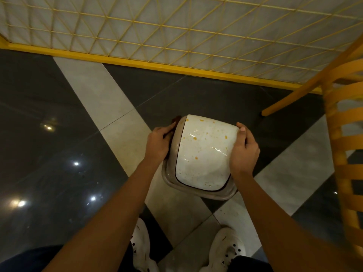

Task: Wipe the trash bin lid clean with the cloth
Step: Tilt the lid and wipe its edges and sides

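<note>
A trash bin lid [202, 154], white with a beige rim and several orange stains, is held up in front of me above the floor. My left hand [159, 144] grips its left rim, fingers curled round the edge. My right hand [243, 150] grips the right side, thumb on the white top. A dark brown bit [175, 119] shows behind the lid's upper left corner near my left fingers; I cannot tell whether it is the cloth.
A yellow wire-mesh fence [176, 36] with a yellow base bar runs across the far side. A yellow wooden chair [337, 107] stands close at the right. The floor is glossy dark and light tile [94, 91]. My white shoes [225, 250] are below.
</note>
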Demonstrator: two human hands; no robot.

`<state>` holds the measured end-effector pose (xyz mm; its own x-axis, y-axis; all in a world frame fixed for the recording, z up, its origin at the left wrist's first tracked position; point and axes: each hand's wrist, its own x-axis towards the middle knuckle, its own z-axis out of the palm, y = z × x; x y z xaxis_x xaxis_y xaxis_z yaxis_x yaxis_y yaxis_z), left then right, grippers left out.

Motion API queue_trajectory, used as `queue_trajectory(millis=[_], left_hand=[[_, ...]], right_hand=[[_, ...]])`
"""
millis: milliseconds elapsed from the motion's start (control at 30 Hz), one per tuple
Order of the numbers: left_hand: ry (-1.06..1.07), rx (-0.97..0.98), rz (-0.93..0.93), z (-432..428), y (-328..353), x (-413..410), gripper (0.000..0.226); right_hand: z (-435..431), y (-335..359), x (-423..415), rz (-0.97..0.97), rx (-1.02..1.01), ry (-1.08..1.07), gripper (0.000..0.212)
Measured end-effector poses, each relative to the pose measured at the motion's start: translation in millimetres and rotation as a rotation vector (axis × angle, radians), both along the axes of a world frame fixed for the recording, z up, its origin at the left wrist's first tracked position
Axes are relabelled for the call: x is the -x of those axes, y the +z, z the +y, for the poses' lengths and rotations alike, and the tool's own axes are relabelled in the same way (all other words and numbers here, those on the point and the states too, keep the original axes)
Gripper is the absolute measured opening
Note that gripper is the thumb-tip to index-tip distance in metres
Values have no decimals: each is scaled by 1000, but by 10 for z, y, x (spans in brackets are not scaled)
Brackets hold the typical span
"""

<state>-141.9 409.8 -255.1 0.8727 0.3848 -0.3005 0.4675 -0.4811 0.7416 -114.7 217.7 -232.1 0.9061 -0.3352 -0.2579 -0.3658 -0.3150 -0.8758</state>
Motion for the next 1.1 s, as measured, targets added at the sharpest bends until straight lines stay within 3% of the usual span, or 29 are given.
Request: queue_trajectory(millis=[200, 533, 767, 967, 1100], left_hand=[[-268, -71, 71, 90, 142, -494, 34], [-357, -155, 64, 158, 58, -520, 35], [-46, 43, 29, 51, 99, 10, 33], [106, -9, -22, -185, 56, 940, 35], [129, -47, -37, -255, 18, 1041, 36]], right_hand=[[3, 16, -10, 3, -3, -5, 35], [1, -6, -1, -16, -13, -6, 36], [9, -2, -4, -18, 1, -11, 37], [7, 3, 11, -36, 8, -2, 37], [12, 0, 2, -30, 21, 4, 38]])
